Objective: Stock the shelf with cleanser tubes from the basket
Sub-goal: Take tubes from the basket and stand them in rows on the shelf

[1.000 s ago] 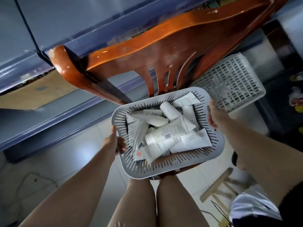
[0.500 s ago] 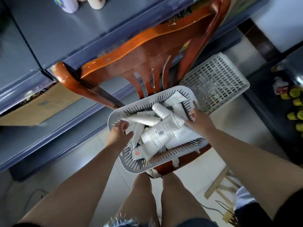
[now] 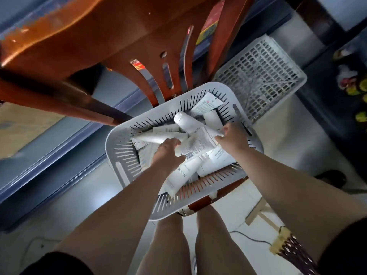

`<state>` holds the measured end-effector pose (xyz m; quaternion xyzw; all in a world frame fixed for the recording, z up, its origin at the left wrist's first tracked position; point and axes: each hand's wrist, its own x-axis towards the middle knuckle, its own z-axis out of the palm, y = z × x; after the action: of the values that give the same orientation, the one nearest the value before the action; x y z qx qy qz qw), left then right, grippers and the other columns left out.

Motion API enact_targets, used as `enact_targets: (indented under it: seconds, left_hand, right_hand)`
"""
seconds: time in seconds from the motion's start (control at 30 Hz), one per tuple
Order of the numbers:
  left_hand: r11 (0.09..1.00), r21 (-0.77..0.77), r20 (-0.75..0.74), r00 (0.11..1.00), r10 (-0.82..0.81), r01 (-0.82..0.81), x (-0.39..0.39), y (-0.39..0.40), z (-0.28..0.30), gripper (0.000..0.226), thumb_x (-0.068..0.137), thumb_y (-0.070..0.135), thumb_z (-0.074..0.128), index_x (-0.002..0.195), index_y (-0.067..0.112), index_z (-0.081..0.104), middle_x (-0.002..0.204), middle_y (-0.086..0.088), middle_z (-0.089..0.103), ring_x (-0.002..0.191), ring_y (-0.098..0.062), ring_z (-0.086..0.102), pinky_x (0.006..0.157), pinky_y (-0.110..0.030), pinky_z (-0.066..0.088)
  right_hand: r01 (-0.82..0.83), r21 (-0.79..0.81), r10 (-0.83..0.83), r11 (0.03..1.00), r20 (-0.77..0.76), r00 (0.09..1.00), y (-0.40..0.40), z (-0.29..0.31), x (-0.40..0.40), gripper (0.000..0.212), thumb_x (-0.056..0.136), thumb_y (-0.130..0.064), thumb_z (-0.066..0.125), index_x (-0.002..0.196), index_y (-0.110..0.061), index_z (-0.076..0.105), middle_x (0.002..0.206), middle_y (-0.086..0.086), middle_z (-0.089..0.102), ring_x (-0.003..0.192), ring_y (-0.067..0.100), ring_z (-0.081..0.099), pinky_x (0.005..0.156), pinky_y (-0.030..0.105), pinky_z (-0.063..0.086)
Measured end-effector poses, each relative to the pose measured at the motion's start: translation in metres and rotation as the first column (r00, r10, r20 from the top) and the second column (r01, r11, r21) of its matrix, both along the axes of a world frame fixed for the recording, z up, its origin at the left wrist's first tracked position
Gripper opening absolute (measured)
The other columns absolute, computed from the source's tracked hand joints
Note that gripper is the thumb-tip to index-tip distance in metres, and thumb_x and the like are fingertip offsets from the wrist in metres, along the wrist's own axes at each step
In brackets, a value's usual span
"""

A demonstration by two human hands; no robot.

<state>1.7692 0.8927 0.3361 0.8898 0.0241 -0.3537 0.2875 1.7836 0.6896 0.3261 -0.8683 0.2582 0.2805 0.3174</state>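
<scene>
A grey slotted basket sits on the seat of an orange-brown chair and holds several white cleanser tubes. Both my hands are inside it. My left hand grips the cap end of a white tube with printed text and a barcode. My right hand pinches the flat crimped end of what looks like the same tube. Another tube marked "FLORAL" lies under my left wrist. More tubes lie beneath and behind. The blue-grey shelf runs along the left.
The chair's back rises right behind the basket, between me and the shelf. A white lattice crate lies on the floor at the right. A piece of cardboard sits on the low shelf. A wooden stool and my legs are below.
Both hands left the basket's rim and moved inward onto the tubes, closing on a tube at the top of the pile. The camera moved closer and lower.
</scene>
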Motion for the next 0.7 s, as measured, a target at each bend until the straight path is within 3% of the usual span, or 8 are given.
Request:
enact_targets:
  seconds: [0.1,0.17,0.27,0.4,0.5,0.57,0.63,0.7]
  left_hand:
    - [1.000,-0.003,0.004,1.000,-0.021,0.021,0.000,-0.010,-0.013,0.054,0.079,0.023,0.070,0.127,0.018,0.046,0.131,-0.001,0.048,0.118,-0.018,0.048,0.095,-0.032,0.043]
    - [0.994,0.053,0.010,0.996,-0.094,0.093,-0.002,-0.016,-0.020,0.061,0.078,0.029,0.071,0.130,0.019,0.041,0.131,-0.002,0.045,0.117,-0.019,0.046,0.098,-0.034,0.043]
    - [0.940,0.238,0.004,0.967,-0.253,0.245,-0.005,-0.028,-0.025,0.075,0.076,0.040,0.071,0.134,0.018,0.030,0.130,-0.004,0.039,0.117,-0.022,0.044,0.099,-0.037,0.043]
    - [0.914,0.317,0.046,0.959,-0.279,0.251,-0.010,-0.039,-0.026,0.072,0.079,0.042,0.066,0.133,0.015,0.026,0.126,-0.006,0.040,0.117,-0.024,0.045,0.095,-0.037,0.045]
    - [0.955,0.201,0.042,0.972,-0.231,0.219,-0.006,-0.029,-0.017,0.067,0.078,0.035,0.067,0.132,0.018,0.029,0.123,-0.001,0.044,0.111,-0.021,0.048,0.085,-0.033,0.048]
    - [0.991,0.059,-0.021,0.992,-0.123,0.124,-0.001,-0.018,-0.001,0.057,0.078,0.031,0.066,0.126,0.020,0.037,0.113,0.001,0.049,0.099,-0.018,0.051,0.074,-0.029,0.046]
    - [0.980,-0.152,-0.131,0.985,0.108,-0.128,0.004,-0.005,0.018,0.033,0.081,0.023,0.063,0.111,0.019,0.048,0.098,-0.002,0.056,0.086,-0.018,0.052,0.063,-0.026,0.041]
    - [0.873,-0.290,-0.259,0.910,0.323,-0.392,0.009,0.006,0.039,0.021,0.089,0.017,0.055,0.109,0.018,0.052,0.095,-0.006,0.057,0.083,-0.020,0.052,0.059,-0.022,0.039]
  right_hand:
    - [0.000,0.008,0.000,1.000,-0.112,0.994,-0.001,-0.009,0.001,0.011,0.088,-0.020,0.055,0.088,-0.010,0.060,0.084,0.005,0.056,0.085,0.023,0.052,0.064,0.022,0.037]
    - [-0.020,0.010,0.021,1.000,-0.117,0.993,0.000,-0.014,0.001,0.028,0.088,-0.019,0.052,0.060,-0.017,0.044,0.061,-0.001,0.041,0.065,0.020,0.043,0.048,0.022,0.029]
    - [0.015,0.034,-0.015,0.999,-0.021,1.000,0.002,-0.018,-0.005,0.035,0.082,-0.016,0.053,0.053,-0.016,0.033,0.050,-0.002,0.031,0.046,0.014,0.028,0.044,0.023,0.019]
    - [0.038,0.029,-0.041,0.999,0.122,0.992,0.003,-0.015,-0.010,0.034,0.083,-0.017,0.055,0.055,-0.016,0.036,0.050,-0.004,0.036,0.045,0.009,0.032,0.044,0.024,0.023]
    - [0.044,-0.023,-0.038,0.999,0.214,0.976,0.004,-0.008,-0.007,0.034,0.089,-0.018,0.052,0.060,-0.020,0.035,0.057,-0.007,0.038,0.052,0.006,0.036,0.046,0.021,0.023]
    - [-0.005,-0.042,0.016,0.999,0.276,0.961,0.006,0.002,-0.004,0.023,0.093,-0.018,0.049,0.071,-0.011,0.045,0.064,-0.001,0.044,0.059,0.015,0.041,0.048,0.022,0.025]
    - [-0.046,-0.062,0.064,0.997,0.325,0.944,0.009,0.016,0.002,0.018,0.095,-0.019,0.047,0.088,-0.003,0.054,0.074,0.004,0.050,0.070,0.020,0.047,0.054,0.028,0.029]
    - [-0.082,-0.114,0.118,0.990,0.361,0.925,0.010,0.035,0.009,0.021,0.096,-0.020,0.044,0.095,-0.003,0.056,0.077,0.004,0.051,0.073,0.021,0.049,0.062,0.028,0.032]
